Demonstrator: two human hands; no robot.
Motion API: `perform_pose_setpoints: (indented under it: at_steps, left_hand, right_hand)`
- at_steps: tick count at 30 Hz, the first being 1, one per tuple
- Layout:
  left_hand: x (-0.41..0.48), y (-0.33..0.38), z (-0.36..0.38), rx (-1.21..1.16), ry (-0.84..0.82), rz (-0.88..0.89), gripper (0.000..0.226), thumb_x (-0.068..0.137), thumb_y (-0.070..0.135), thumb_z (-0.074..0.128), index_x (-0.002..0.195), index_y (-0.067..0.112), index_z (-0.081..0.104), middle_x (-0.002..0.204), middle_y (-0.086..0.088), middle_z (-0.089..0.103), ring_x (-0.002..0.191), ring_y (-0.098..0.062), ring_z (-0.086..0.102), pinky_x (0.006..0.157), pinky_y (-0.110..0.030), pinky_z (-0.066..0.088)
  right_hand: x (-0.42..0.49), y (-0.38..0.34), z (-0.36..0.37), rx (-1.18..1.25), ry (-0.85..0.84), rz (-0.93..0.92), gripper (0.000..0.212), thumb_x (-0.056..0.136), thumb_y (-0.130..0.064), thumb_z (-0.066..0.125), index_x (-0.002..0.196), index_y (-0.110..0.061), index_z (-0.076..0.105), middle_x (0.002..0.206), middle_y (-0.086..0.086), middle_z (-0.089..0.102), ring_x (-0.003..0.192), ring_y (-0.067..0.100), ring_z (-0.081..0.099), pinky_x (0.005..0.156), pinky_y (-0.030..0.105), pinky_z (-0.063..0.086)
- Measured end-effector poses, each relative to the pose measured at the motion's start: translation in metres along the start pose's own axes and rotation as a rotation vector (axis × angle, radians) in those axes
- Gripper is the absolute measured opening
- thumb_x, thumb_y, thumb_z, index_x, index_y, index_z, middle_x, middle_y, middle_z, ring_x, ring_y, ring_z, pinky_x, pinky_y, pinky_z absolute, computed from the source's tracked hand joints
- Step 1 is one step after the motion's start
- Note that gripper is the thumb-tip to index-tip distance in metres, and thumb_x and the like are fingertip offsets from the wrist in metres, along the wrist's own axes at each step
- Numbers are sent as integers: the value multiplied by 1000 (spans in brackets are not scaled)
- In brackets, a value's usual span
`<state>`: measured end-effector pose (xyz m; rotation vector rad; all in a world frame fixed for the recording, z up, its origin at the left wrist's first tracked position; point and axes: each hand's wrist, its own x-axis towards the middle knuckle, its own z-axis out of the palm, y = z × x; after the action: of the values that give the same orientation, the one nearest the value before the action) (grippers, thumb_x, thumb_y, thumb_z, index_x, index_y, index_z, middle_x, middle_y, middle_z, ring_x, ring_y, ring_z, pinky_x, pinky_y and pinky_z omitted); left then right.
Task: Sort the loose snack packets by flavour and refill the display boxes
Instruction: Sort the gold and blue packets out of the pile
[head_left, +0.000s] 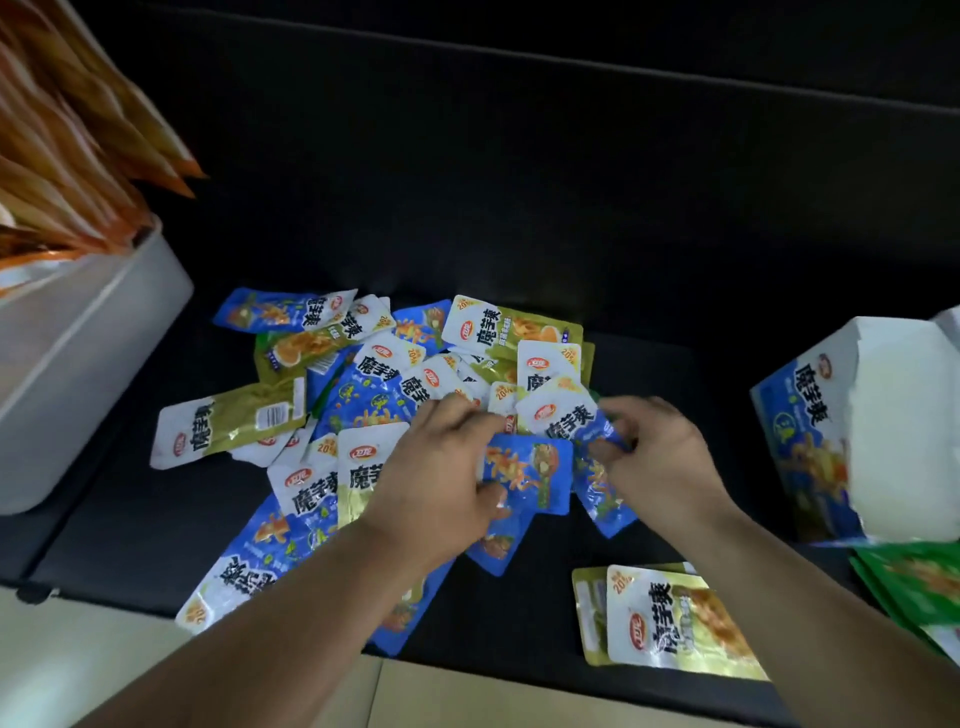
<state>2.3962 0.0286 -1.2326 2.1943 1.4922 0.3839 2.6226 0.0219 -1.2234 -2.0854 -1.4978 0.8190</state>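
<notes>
A heap of loose snack packets (374, 379), blue ones and olive-gold ones mixed, lies on a black cushioned seat (519, 208). My left hand (441, 467) grips a small stack of blue packets (535, 478) at the heap's right edge. My right hand (654, 457) pinches another blue packet (566, 421) just right of that stack. A short stack of olive-gold packets (675, 618) sits apart at the front right. An open blue display box (810, 447) stands at the right, its inside white.
A white bin (93, 353) full of orange packets (67, 156) stands at the left. Green packets (919, 582) lie at the far right edge below the blue box. A pale floor (78, 660) shows in front of the seat.
</notes>
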Motion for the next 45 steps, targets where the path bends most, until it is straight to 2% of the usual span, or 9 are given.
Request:
perform_pose_setpoints:
  at_steps: [7, 14, 17, 21, 24, 29, 34, 41, 45]
  left_hand:
    - [34, 29, -19, -296, 214, -85, 5, 96, 19, 70, 94, 24, 71, 77, 11, 66, 55, 2, 57, 48, -13, 39]
    - [35, 98, -1, -888, 255, -408, 8, 90, 23, 80, 88, 19, 75, 81, -7, 76, 67, -7, 67, 68, -30, 60]
    - [24, 102, 24, -880, 191, -435, 22, 86, 31, 83, 79, 12, 74, 79, -14, 74, 70, -33, 70, 72, -47, 63]
    - [16, 106, 36, -725, 94, -344, 29, 90, 37, 78, 75, 13, 72, 67, 1, 69, 60, -13, 62, 62, -41, 60]
    - [5, 86, 37, -288, 153, -109, 11, 91, 36, 75, 95, 26, 77, 90, 12, 69, 82, -6, 65, 70, -32, 56]
    - [-24, 40, 31, 304, 85, -110, 60, 67, 63, 79, 115, 28, 70, 117, 7, 62, 105, -28, 60, 79, -44, 55]
    - [-28, 27, 29, 305, 105, -71, 60, 66, 62, 84, 106, 20, 69, 121, 6, 65, 105, -26, 63, 70, -38, 58]
    - [-26, 29, 21, 351, 178, 93, 26, 69, 23, 87, 66, 16, 62, 94, 1, 74, 70, -29, 70, 50, -29, 43]
    - [-24, 29, 18, 294, 251, 113, 12, 77, 10, 74, 74, 14, 63, 88, -3, 70, 70, -30, 68, 82, -48, 60]
  right_hand:
    - [-11, -2, -26, 560, 242, 150, 13, 91, -11, 75, 95, -22, 69, 88, -5, 75, 83, 13, 74, 61, 32, 60]
    - [-40, 18, -43, 925, 149, 289, 6, 92, -10, 74, 96, -11, 69, 102, 21, 75, 105, 48, 69, 90, 70, 54]
    - [-54, 21, -45, 1015, 67, 299, 11, 94, -7, 71, 104, -8, 69, 105, 16, 78, 103, 39, 74, 87, 60, 60]
    - [-62, 25, -44, 807, 75, 215, 26, 92, 0, 71, 110, -19, 69, 95, -4, 81, 84, 9, 76, 58, 19, 54]
    - [-46, 35, -42, 616, 235, 214, 29, 93, -6, 71, 115, -24, 64, 97, -7, 79, 79, 0, 73, 60, 17, 52]
    - [-6, 54, -35, 353, 287, 154, 44, 98, -13, 63, 139, -26, 51, 114, -2, 68, 98, 16, 67, 64, 20, 48]
    - [-7, 55, -20, -156, 299, -40, 44, 91, -18, 71, 134, -17, 64, 155, 10, 46, 148, 33, 34, 119, 50, 36]
    - [-26, 57, -15, -294, -4, -160, 46, 96, -43, 65, 137, -21, 65, 166, 1, 32, 158, 16, 16, 129, 40, 15]
    - [-33, 43, -22, -47, 200, -179, 27, 92, -24, 73, 119, -19, 75, 146, 1, 57, 144, 10, 43, 115, 27, 38]
